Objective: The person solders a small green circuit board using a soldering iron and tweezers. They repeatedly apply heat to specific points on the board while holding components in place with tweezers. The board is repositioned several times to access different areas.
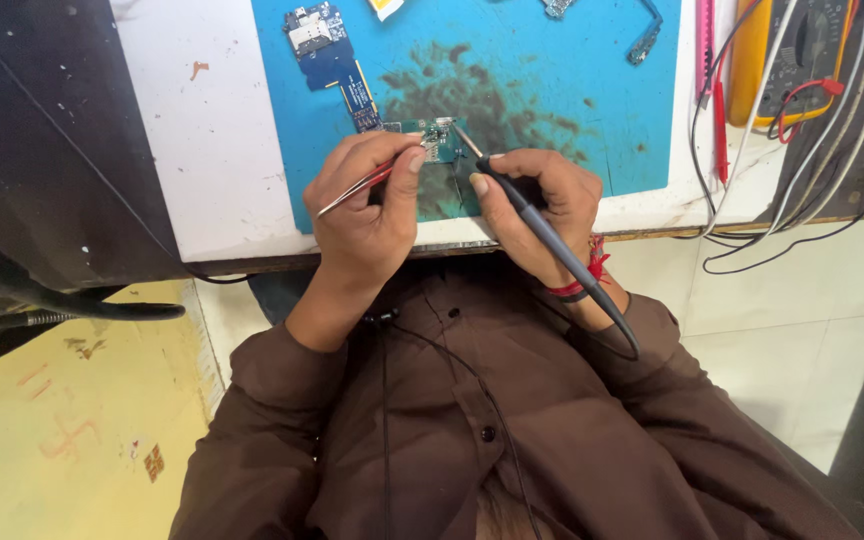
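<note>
A small green circuit board (pixel 430 138) lies near the front edge of a blue mat (pixel 552 90), just above the two hands, where both tools can reach it at a short angle. The left hand (pixel 367 215) is closed on a pair of tweezers (pixel 352 190), pinched between thumb and forefinger, with the tips hidden behind the fingers toward the board at 2 o'clock and the back end pointing out at 8 o'clock, probably to steady a part. The right hand (pixel 542 205) grips a dark soldering iron (pixel 542 235) like a pen, its thin tip meeting the board at 11 o'clock and its cord trailing off to 5 o'clock past a red wrist thread (pixel 587 275). A scorched dark stain marks the mat around the board. At 11 o'clock from the board lies a blue circuit board (pixel 324 45). Far off at 2 o'clock, on the white desk (pixel 212 140), sits a yellow meter (pixel 797 60) with red and black leads.
</note>
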